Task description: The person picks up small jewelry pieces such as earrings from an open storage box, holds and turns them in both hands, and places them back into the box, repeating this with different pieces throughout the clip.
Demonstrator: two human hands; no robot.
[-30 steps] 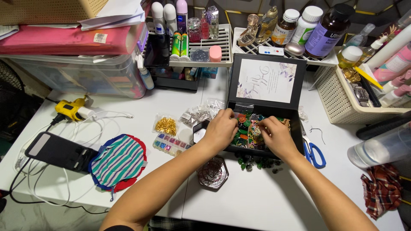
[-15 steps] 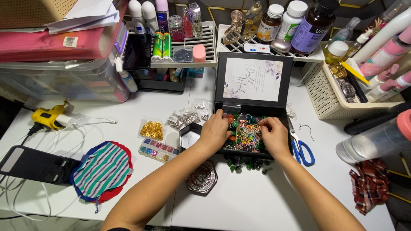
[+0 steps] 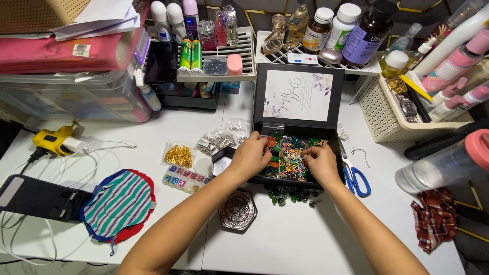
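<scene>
Looking down from the head camera, both hands reach into an open black box (image 3: 331, 133) whose raised lid carries a pale floral card (image 3: 298, 95). The left hand (image 3: 249, 155) curls over the box's left edge, fingers closed on a clear packet of coloured beads (image 3: 291, 158); the right hand (image 3: 320, 164) pinches the same packet from the right. How many packets lie beneath cannot be told, since the hands hide most of the interior. Loose dark green beads (image 3: 290, 195) lie on the white table (image 3: 285, 239) just in front of the box, with blue-handled scissors (image 3: 354, 175) beside its right wall. A hexagonal tin (image 3: 222, 162) is half covered by the left wrist, and its patterned lid (image 3: 237, 210) sits under the forearm. A striped cloth round (image 3: 119, 203), a yellow glue gun (image 3: 53, 141) and a bag of gold findings (image 3: 179, 155) lie left. Compared with the earlier frames, the hands stay in the box with fingers slightly drawn together, and the view has shifted a little.
</scene>
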